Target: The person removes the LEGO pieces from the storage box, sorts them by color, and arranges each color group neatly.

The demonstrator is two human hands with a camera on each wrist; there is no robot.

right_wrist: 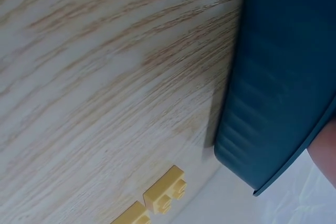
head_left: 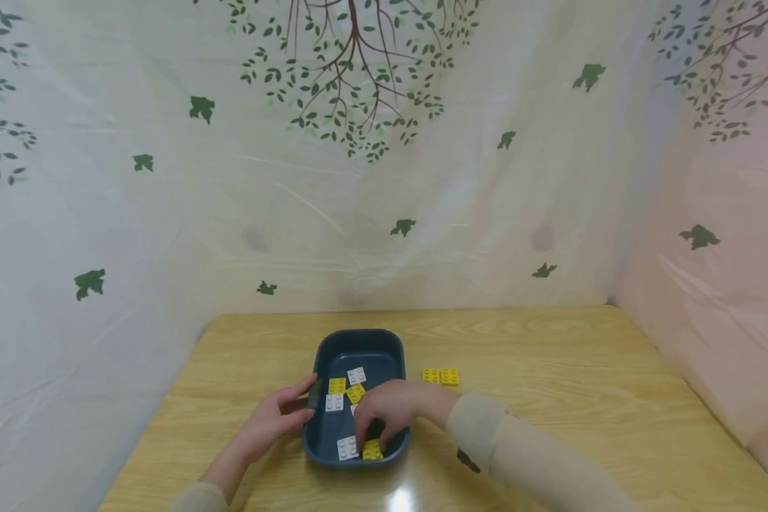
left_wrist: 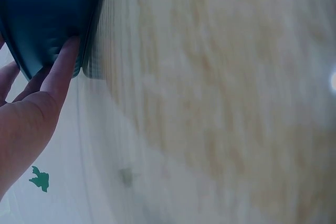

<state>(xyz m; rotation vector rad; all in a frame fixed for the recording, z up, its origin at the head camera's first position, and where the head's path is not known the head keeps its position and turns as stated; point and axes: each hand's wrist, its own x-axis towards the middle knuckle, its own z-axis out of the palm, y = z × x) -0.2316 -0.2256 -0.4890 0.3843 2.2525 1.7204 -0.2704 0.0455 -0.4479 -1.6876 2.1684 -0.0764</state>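
Note:
A dark blue tray (head_left: 358,341) with rounded corners stands on the table and holds white and yellow toy building bricks. From the left, my left hand (head_left: 270,421) touches the outside of its wall, fingers near the rim and thumb lower down; the left wrist view shows extended fingers on the blue wall (left_wrist: 42,9). My right hand (head_left: 393,409) reaches over the right rim into the tray. Its thumb and fingertips pinch a yellow brick (head_left: 372,449) at the near end. Close beside them lies a white brick (head_left: 348,448). The right wrist view hides these fingertips behind the wall.
Two yellow bricks (head_left: 449,376) sit side by side on the wooden table (head_left: 550,398), right of the tray. Farther up inside the tray are a white brick (head_left: 356,375) and another yellow brick (head_left: 337,385). A pale printed curtain (head_left: 333,235) hangs behind the table.

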